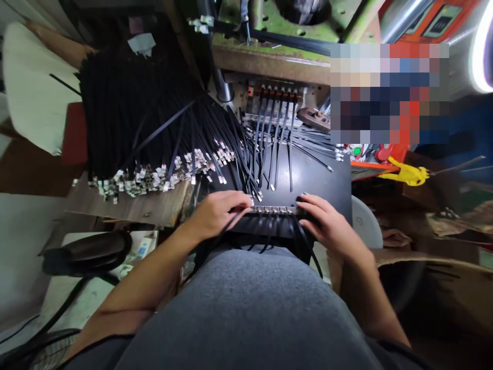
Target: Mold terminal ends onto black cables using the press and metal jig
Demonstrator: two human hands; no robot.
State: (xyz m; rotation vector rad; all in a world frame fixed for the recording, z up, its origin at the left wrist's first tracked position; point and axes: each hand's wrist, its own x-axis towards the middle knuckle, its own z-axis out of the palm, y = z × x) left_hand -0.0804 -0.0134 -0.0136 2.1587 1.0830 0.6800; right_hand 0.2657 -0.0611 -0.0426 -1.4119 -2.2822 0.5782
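Note:
A narrow metal bar fixture (pixel 274 209) lies along the front edge of the black worktop, with several metal-tipped cable ends seated in it. Flat black cables hang from it toward my lap. At its left end, my left hand (pixel 219 213) is closed in a pinch on a flat black cable (pixel 239 215) whose metal plug is close to the bar. My right hand (pixel 321 218) is at the bar's right end, thumb and fingers apart around it; whether they touch the bar I cannot tell. Beyond the bar, more flat black cables (pixel 278 139) run out from the machine's lower block.
A large heap of black cables with metal plugs (pixel 154 177) covers the wooden board on the left. A green press (pixel 269 59) stands ahead. To the right are yellow-handled pliers (pixel 410 173), a green button (pixel 357 151) and a grey stool (pixel 367 221).

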